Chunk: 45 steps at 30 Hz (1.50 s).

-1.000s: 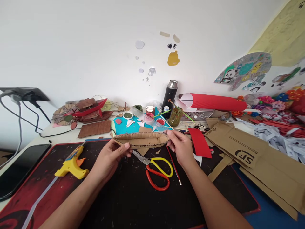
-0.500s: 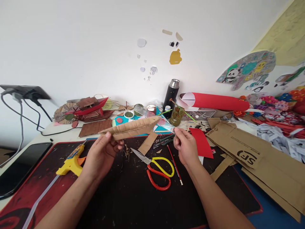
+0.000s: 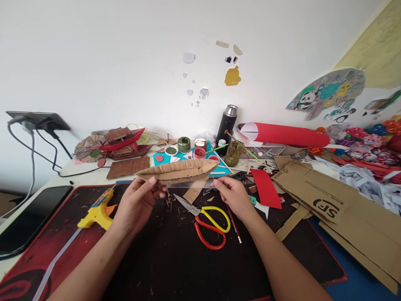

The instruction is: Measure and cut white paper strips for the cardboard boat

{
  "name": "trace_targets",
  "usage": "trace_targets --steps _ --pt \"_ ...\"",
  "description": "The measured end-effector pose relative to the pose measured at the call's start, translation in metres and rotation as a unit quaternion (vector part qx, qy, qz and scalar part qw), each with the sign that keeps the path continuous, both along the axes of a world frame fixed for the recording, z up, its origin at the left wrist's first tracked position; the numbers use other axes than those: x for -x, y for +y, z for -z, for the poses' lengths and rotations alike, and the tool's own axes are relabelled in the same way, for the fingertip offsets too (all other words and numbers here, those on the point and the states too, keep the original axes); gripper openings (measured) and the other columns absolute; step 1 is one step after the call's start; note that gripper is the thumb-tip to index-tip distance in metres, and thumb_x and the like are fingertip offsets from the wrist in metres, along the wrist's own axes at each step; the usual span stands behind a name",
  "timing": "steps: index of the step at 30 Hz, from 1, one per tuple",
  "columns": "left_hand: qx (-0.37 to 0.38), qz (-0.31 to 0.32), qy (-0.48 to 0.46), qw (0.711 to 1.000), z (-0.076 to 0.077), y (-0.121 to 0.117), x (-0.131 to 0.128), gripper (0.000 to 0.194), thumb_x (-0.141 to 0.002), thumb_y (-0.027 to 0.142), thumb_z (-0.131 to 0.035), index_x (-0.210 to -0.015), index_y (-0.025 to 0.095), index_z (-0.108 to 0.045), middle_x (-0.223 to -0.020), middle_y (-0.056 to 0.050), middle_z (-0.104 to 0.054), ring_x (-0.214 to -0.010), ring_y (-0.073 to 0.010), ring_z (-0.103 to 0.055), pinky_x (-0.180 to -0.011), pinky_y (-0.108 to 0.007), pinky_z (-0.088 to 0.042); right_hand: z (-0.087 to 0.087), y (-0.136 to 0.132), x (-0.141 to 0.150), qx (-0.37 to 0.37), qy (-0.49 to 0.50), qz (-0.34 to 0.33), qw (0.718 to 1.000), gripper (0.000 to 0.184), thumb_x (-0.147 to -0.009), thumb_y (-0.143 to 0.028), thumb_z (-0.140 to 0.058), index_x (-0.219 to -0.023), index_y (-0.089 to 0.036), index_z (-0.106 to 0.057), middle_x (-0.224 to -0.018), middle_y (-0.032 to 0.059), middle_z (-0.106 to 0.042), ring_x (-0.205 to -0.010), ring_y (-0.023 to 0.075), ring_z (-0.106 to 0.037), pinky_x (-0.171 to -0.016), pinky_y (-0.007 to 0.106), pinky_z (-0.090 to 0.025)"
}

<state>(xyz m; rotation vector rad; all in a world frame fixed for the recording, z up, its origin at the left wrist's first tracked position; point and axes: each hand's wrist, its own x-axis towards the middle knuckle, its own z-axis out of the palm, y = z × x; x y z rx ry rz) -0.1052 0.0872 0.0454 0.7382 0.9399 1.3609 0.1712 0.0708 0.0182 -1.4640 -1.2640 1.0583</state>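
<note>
My left hand point(image 3: 140, 202) grips the left end of a small cardboard boat hull point(image 3: 178, 172), thumb on its near side. The hull is held up above the mat, its hollow inside facing me. My right hand point(image 3: 232, 195) pinches the right end of a clear plastic strip point(image 3: 188, 184), stretched just below the hull; its left end reaches toward my left fingers. Below the hands, scissors point(image 3: 202, 219) with one yellow and one red handle lie partly spread on the dark mat. A pencil point(image 3: 235, 225) lies beside them, partly hidden by my right hand.
A yellow glue gun point(image 3: 97, 211) and a phone point(image 3: 34, 217) are at the left. Paint pots point(image 3: 184, 144), a jar point(image 3: 233, 154) with brushes and a black flask point(image 3: 226, 123) stand along the back. Flattened cardboard point(image 3: 338, 205) and red paper point(image 3: 266, 188) lie right.
The hull has tilted to show more of its hollow inside. My right hand has moved left and slightly down, bringing the clear strip from beyond the hull's right end to below it.
</note>
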Motion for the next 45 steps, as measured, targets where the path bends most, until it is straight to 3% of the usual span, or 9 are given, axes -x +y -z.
trace_targets --steps 6,12,16,20,25,29,34,39,45 --pt "-0.002 0.029 0.011 1.000 0.008 -0.001 -0.004 0.046 -0.062 0.038 -0.105 -0.092 0.016 -0.077 -0.087 -0.005 -0.073 -0.074 -0.0184 -0.070 -0.060 -0.026 -0.057 0.005 -0.001 -0.001 -0.037 -0.114 -0.019 0.993 0.033 -0.094 -0.049 -0.064 -0.081 -0.021 -0.078 -0.069 0.0017 -0.071 -0.060 0.0190 -0.056 -0.057 0.029 -0.038" --pt "0.007 0.030 0.002 1.000 0.008 0.000 -0.004 0.043 -0.064 0.034 -0.104 -0.092 0.015 -0.077 -0.090 -0.007 -0.075 -0.073 -0.0188 -0.070 -0.060 -0.028 -0.057 0.002 -0.004 -0.003 -0.056 -0.200 -0.056 0.977 0.037 -0.099 -0.046 -0.064 -0.072 -0.024 -0.077 -0.065 0.0021 -0.070 -0.061 0.0216 -0.058 -0.060 0.030 -0.036" --pt "0.005 0.034 0.005 0.999 0.006 0.002 -0.003 0.044 -0.063 0.037 -0.103 -0.092 0.015 -0.078 -0.088 -0.007 -0.074 -0.072 -0.0187 -0.069 -0.059 -0.027 -0.057 -0.002 -0.005 -0.004 -0.063 -0.231 -0.063 0.969 0.035 -0.099 -0.046 -0.064 -0.076 -0.024 -0.079 -0.071 0.0047 -0.075 -0.067 0.0242 -0.062 -0.064 0.032 -0.036" --pt "0.002 0.041 0.009 0.999 0.007 0.002 -0.002 0.043 -0.064 0.038 -0.103 -0.092 0.015 -0.079 -0.087 -0.007 -0.075 -0.071 -0.0189 -0.070 -0.059 -0.026 -0.057 -0.003 -0.004 -0.005 -0.064 -0.208 -0.032 0.976 0.029 -0.096 -0.045 -0.065 -0.085 -0.023 -0.081 -0.068 0.0049 -0.072 -0.065 0.0245 -0.061 -0.063 0.032 -0.037" --pt "-0.002 0.074 0.024 0.997 0.008 0.000 -0.003 0.041 -0.067 0.033 -0.100 -0.099 0.016 -0.081 -0.090 -0.009 -0.077 -0.070 -0.0188 -0.069 -0.059 -0.027 -0.057 -0.003 -0.001 -0.006 -0.038 -0.102 -0.013 0.994 0.047 -0.101 -0.061 -0.057 -0.101 -0.021 -0.081 -0.063 0.0008 -0.066 -0.052 0.0203 -0.058 -0.054 0.031 -0.043" --pt "-0.007 0.116 0.055 0.992 0.007 -0.002 -0.004 0.041 -0.069 0.037 -0.099 -0.100 0.017 -0.081 -0.087 -0.009 -0.076 -0.070 -0.0201 -0.069 -0.059 -0.029 -0.056 -0.004 -0.001 -0.005 0.001 0.013 -0.024 1.000 0.055 -0.092 -0.073 -0.069 -0.106 -0.022 -0.081 -0.070 0.0017 -0.070 -0.047 0.0183 -0.060 -0.042 0.028 -0.040" --pt "-0.004 0.108 0.064 0.992 0.009 -0.002 -0.002 0.046 -0.066 0.041 -0.101 -0.101 0.018 -0.080 -0.089 -0.009 -0.075 -0.072 -0.0199 -0.068 -0.059 -0.028 -0.055 -0.007 -0.003 -0.006 0.048 0.124 -0.063 0.989 0.063 -0.092 -0.077 -0.070 -0.112 -0.018 -0.082 -0.097 0.0097 -0.079 -0.052 0.0162 -0.072 -0.038 0.022 -0.041" --pt "-0.018 0.102 0.078 0.992 0.013 -0.001 -0.002 0.043 -0.070 0.040 -0.100 -0.101 0.019 -0.080 -0.091 -0.007 -0.074 -0.072 -0.0177 -0.066 -0.062 -0.028 -0.057 -0.010 -0.006 -0.003 0.057 0.122 -0.113 0.985 0.055 -0.091 -0.066 -0.077 -0.115 -0.016 -0.080 -0.101 0.0093 -0.080 -0.054 0.0139 -0.074 -0.041 0.020 -0.043" --pt "0.012 0.100 0.038 0.994 0.011 -0.005 -0.009 0.051 -0.069 0.045 -0.101 -0.107 0.018 -0.080 -0.098 -0.008 -0.074 -0.084 -0.0198 -0.068 -0.068 -0.028 -0.061 -0.008 -0.007 0.004 0.047 0.105 -0.121 0.986 0.044 -0.089 -0.054 -0.082 -0.112 -0.017 -0.080 -0.100 0.0069 -0.079 -0.052 0.0126 -0.071 -0.042 0.020 -0.041"
